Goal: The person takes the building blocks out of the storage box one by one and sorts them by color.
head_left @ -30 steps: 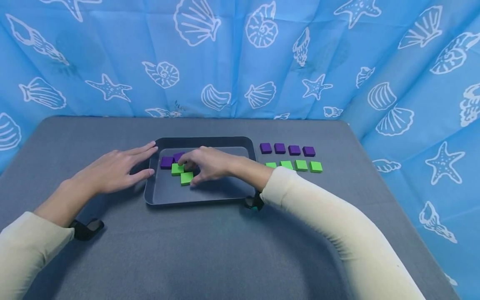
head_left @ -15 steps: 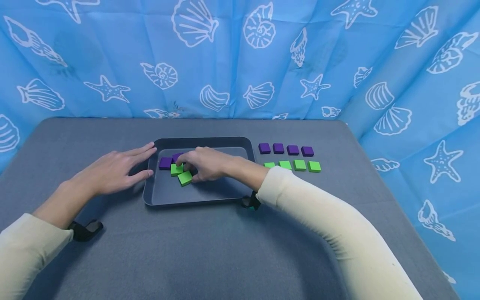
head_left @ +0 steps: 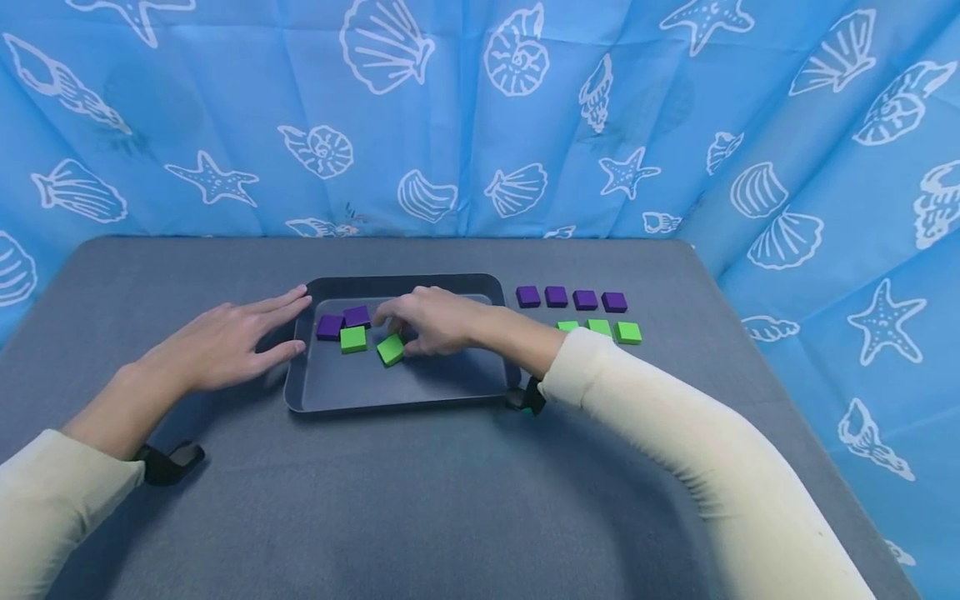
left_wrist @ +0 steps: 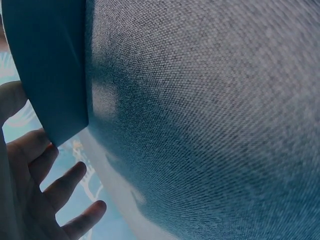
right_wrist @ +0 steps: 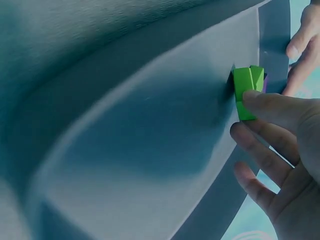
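Left of the tabletop's [head_left: 420, 500] centre, toward its far edge, a bright green, flat square block sits between the thumb and fingers of the right hand [head_left: 438, 321], turned askew over the floor of a dark grey rectangular tray [head_left: 352, 385]; whether it touches that floor cannot be told. It looks light, stiff and hard to damage, its smooth faces perhaps slightly slippery; a pinch across two opposite sides should hold best. The left hand [head_left: 225, 346] grips nothing, its extended fingers touching the tray's left wall. Inside, near that wall, lie a second green square block [head_left: 353, 339] and two dark purple square blocks, one nearer the wall [head_left: 330, 327], one beside it [head_left: 357, 317]. Beyond the right wall, toward the tabletop's right edge, stand a row of four purple blocks [head_left: 556, 297] and a row of green blocks [head_left: 598, 327], partly behind the cream right sleeve [head_left: 675, 425]. The tray's raised walls and that forearm are the main obstacles.
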`<act>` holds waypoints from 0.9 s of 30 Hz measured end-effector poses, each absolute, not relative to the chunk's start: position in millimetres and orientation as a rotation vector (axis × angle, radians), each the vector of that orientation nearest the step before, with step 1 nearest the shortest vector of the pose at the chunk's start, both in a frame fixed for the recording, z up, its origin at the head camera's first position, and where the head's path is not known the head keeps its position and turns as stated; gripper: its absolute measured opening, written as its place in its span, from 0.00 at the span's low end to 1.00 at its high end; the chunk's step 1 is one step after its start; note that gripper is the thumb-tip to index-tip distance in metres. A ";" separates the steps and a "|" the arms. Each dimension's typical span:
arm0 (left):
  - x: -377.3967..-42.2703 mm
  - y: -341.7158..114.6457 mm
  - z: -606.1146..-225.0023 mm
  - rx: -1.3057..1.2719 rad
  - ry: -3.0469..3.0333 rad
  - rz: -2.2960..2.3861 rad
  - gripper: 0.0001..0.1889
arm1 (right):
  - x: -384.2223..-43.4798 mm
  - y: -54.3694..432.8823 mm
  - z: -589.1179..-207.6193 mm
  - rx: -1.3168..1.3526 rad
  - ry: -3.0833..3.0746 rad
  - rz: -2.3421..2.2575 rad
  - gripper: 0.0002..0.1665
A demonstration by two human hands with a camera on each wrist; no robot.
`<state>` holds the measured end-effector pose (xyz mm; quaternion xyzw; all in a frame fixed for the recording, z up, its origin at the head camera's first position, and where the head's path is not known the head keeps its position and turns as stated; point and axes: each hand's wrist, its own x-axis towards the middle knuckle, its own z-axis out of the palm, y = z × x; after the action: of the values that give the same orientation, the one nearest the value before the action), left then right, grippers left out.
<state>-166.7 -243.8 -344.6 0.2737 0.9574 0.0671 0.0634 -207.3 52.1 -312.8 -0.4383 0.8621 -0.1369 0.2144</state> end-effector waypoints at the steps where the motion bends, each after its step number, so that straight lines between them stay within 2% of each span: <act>1: -166.5 -243.8 -344.9 0.828 2.895 0.206 0.39 | -207.0 55.4 -312.2 -1.218 2.393 -0.382 0.28; 27: -164.5 -241.9 -344.9 0.833 2.912 0.221 0.38 | -194.8 186.6 -297.0 -1.085 2.568 -0.566 0.28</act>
<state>-164.5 -241.9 -344.9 0.2740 0.9575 0.0727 0.0523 -194.8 186.6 -297.0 -0.3771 0.8929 -0.1969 0.1478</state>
